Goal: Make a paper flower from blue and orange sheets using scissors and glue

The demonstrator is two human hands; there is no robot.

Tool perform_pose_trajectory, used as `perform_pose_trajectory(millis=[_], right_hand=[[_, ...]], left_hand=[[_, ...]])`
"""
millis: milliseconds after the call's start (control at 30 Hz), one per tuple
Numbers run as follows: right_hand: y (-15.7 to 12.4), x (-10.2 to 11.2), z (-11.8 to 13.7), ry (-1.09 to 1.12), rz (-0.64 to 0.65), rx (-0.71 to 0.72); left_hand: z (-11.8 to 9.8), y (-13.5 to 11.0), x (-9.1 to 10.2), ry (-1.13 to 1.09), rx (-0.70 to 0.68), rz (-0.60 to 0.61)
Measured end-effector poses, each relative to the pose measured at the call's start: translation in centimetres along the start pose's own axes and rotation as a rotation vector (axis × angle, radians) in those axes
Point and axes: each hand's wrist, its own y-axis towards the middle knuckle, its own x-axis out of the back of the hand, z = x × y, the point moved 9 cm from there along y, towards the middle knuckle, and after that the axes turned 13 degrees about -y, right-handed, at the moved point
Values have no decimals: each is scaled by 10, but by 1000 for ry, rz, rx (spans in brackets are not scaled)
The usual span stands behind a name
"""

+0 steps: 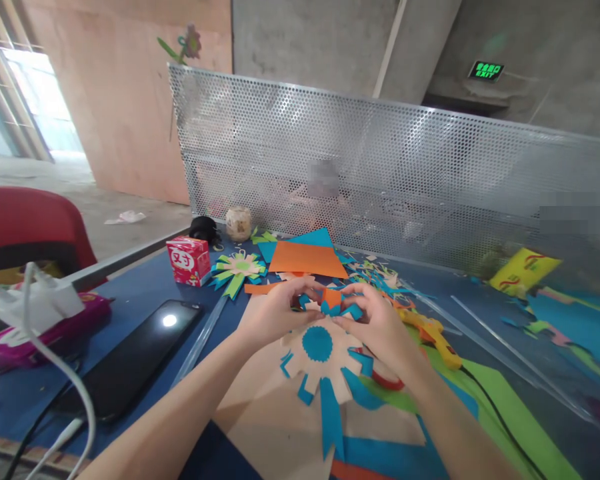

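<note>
My left hand (275, 310) and my right hand (375, 320) meet above the blue table (130, 307), both pinching the top of a paper flower (323, 350) of beige and blue petals with a blue round centre. An orange scrap (333, 297) sits between my fingertips at the flower's upper edge. The flower's long blue stem strip (331, 413) hangs down toward me over a beige sheet (265, 413).
A black phone (135, 357), white charger and cable (45, 303), red box (189, 260), green-and-beige paper flower (237, 268), orange and blue sheets (305, 257), yellow glue gun (433, 333), red-handled scissors (387, 381) and paper scraps lie around. A perforated metal screen (380, 173) stands behind.
</note>
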Motion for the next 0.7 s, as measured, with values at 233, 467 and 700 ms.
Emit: perform_pose_trajectory(millis=[233,467,700], right_hand=[[2,2,3,52,-21,13],[3,-2,-10,8,44,-52],[5,-3,-18,-7,32,-91]], left_hand=[[1,2,5,-40,54,-50],[21,3,18,-159,143,-133],[27,2,22,-315,150,-172]])
